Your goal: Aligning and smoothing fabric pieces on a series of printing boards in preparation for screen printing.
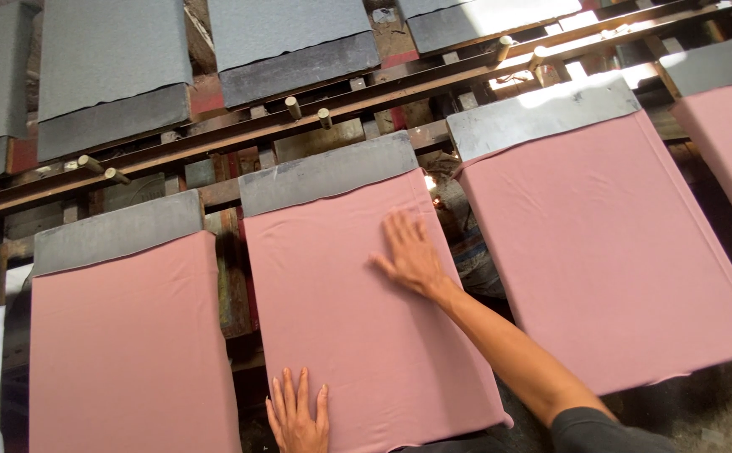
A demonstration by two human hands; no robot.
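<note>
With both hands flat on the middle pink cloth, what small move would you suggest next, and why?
Probably slide the right hand outward toward the right edge of the pink cloth while the left hand pins the near edge. Both palms lie flat on it, and the cloth already sits stretched over the grey board.

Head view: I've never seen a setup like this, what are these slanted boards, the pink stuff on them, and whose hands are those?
One camera, worn on the person's head, looks down. Both bare hands are theirs. The right hand lies flat, fingers spread, on pink fabric pulled over the middle board, a flat grey pallet. The left hand presses the fabric's lower edge. Neither grips anything. Neighbouring boards carry pink fabric too; bare grey ones sit beyond a rusty rail.
</note>
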